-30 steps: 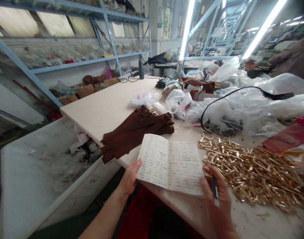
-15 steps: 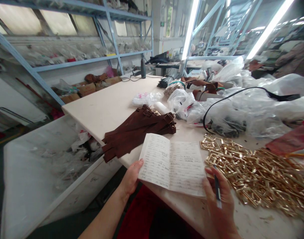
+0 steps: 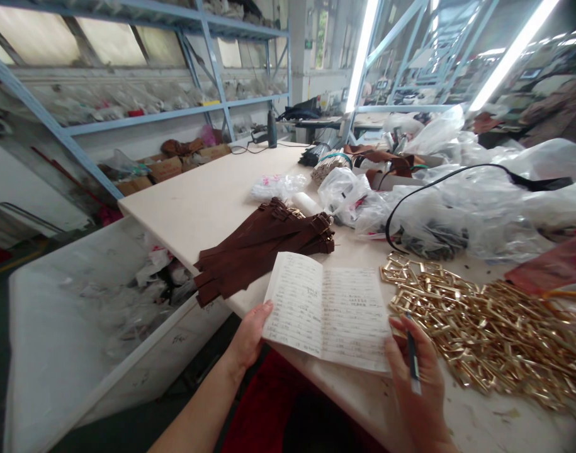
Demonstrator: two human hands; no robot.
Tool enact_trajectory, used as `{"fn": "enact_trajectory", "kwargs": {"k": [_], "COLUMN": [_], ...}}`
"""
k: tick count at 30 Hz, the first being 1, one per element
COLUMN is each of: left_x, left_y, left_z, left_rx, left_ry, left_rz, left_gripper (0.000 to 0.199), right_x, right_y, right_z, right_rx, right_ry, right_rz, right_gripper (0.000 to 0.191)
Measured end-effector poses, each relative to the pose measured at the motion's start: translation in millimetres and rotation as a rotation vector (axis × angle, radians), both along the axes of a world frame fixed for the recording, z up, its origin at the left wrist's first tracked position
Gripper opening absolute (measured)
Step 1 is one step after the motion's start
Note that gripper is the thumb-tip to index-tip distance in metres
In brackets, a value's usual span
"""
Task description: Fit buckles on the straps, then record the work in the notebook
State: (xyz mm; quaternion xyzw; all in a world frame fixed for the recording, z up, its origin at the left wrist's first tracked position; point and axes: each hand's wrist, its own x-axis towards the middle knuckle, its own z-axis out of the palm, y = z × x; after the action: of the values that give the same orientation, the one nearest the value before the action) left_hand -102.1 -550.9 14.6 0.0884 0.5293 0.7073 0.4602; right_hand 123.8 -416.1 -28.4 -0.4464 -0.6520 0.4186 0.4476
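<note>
An open notebook (image 3: 351, 314) with handwritten lines on both pages is held over the near edge of the table. My left hand (image 3: 252, 333) is closed on its lower left edge, thumb on top of the page. At the lower right corner, my right hand (image 3: 415, 365) grips a dark pen (image 3: 413, 355) and also touches the page's edge. Behind the notebook lies a stack of dark brown leather straps (image 3: 250, 251), its left ends jutting past the table edge. Right of my right hand spreads a heap of gold metal buckles (image 3: 486, 333).
Clear plastic bags (image 3: 486, 214) fill the right back of the pale table (image 3: 174, 195). A black strap (image 3: 420, 185) arches over them. Below the table's left edge stands a large white bin (image 3: 94, 365) holding plastic bags. Blue metal shelves (image 3: 150, 116) line the wall, and a dark bottle (image 3: 271, 130) stands at the far edge.
</note>
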Motion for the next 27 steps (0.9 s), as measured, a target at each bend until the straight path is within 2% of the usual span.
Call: {"fn": "enact_trajectory", "kwargs": {"k": [15,27], "left_x": [2.1,0.2], "left_y": [-0.4,-1.3], "left_z": [6.2,-0.3], "left_rx": [-0.015,-0.008], "left_ry": [0.024,0.024], "left_rz": [0.008,0.008], "left_gripper": [0.034,0.035], "right_x": [-3.0,-0.9], "right_y": [-0.9,-0.9], "right_z": [3.0,1.7], "right_rx": [0.004,0.006], "right_ry": [-0.02,-0.016], "right_rz": [-0.022,-0.006], "right_gripper": [0.047,0.047]}}
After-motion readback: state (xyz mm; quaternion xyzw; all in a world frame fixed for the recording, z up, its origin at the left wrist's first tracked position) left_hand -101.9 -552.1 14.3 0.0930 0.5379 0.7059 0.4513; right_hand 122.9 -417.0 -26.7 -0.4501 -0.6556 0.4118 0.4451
